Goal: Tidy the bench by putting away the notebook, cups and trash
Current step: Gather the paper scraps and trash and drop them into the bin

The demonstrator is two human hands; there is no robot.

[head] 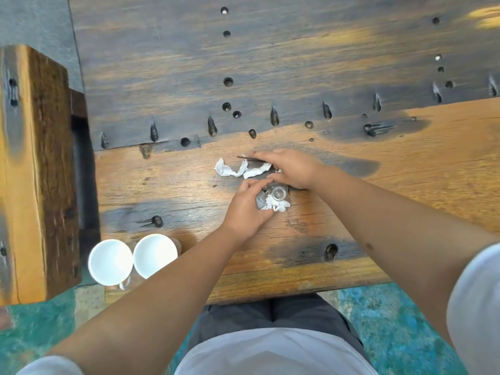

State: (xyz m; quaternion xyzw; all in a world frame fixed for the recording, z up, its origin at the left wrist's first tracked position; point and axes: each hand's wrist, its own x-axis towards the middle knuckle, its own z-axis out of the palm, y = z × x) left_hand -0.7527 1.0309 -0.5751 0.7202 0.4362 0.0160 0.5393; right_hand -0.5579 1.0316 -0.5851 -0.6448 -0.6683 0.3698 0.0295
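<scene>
A: What lies nearest the person?

B: 2 white cups (132, 259) stand side by side and touching at the near left edge of the wooden bench (405, 185), upright and apparently empty. They seem parked there out of the way, waiting to be put away.

A: And the hands?

B: Past the cups, near the middle of the bench, the left hand (247, 207) is curled closed around a bundle of crumpled paper (274, 205), with a small clear glass (278, 192) pressed against it. It looks like a gathering hold, collecting trash in one fist.

A: The other hand?

B: The right hand (290, 167), just beyond, lies palm down with loosely bent fingers over a thin dark stick (247, 158) and the end of a torn white paper strip (240, 170). It touches them, but whether it has pinched anything cannot be told.

A: Where is the notebook?

B: No notebook is in view. Farther away there is only bare wood dotted with holes.
</scene>
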